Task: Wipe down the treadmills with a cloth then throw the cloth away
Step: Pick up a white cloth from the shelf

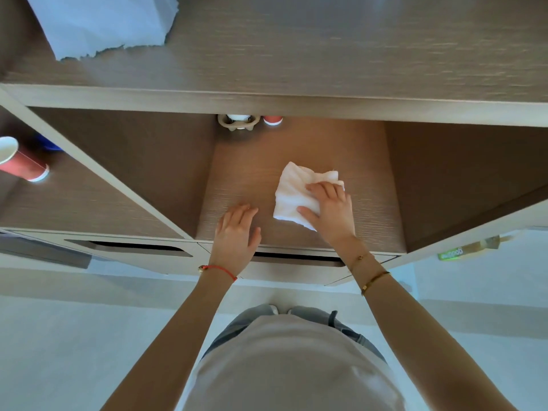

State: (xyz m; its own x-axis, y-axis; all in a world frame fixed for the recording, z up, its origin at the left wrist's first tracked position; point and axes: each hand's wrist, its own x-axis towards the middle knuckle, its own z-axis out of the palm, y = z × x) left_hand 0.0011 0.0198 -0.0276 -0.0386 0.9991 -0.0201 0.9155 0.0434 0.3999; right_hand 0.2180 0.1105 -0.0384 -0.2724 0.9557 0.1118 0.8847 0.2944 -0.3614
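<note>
**White cloth lying on the cubby shelf under the right hand**

A person is standing at a wooden shelving unit (267,96), both arms reaching into the middle cubby. The right hand (329,209) is resting on the crumpled white cloth (296,194), fingers spread and pressing it flat against the shelf floor, thumb lying over its near edge. The left hand (237,229) is lying just beside it, palm down on bare wood, fingers relaxed and holding nothing. Red paper cups are sitting at the cubby's back (272,120) and in the left compartment (22,163).
</note>
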